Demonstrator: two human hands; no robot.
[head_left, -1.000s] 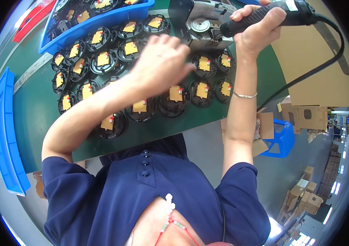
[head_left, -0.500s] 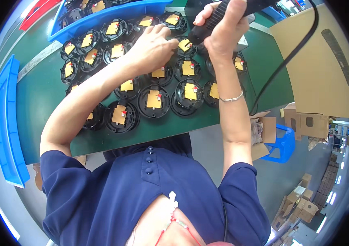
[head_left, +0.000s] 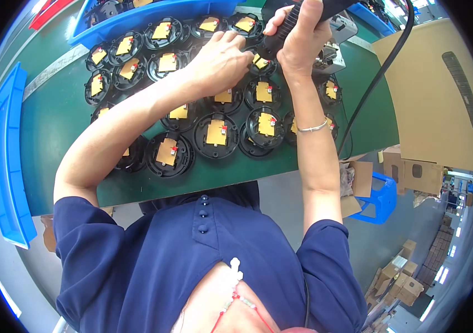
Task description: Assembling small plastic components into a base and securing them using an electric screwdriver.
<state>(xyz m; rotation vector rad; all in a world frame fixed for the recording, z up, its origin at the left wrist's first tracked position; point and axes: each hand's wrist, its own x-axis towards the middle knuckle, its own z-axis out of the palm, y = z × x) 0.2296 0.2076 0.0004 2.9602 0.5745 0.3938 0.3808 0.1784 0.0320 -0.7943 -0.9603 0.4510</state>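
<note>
My right hand is wrapped round a black, ribbed, corded power screwdriver, its lower end over a round black housing with a yellow plate. The tool's very tip is hard to make out. Close beside that housing, my left hand has its fingers curled together. Its fingertips are hidden, so what they hold or press cannot be seen. Several more such housings lie in rows on the green table, among them one near the front edge. Most carry a yellow plate with a small red-and-white part.
A blue bin with more black parts stands at the back. A long blue tray lies along the left edge. At right are a metal device, a large cardboard box, the tool's black cable and a blue stool.
The view has shifted slightly, so the housings appear a little farther right. My left hand remains by the same housing, and the screwdriver stays over it in my right hand.
</note>
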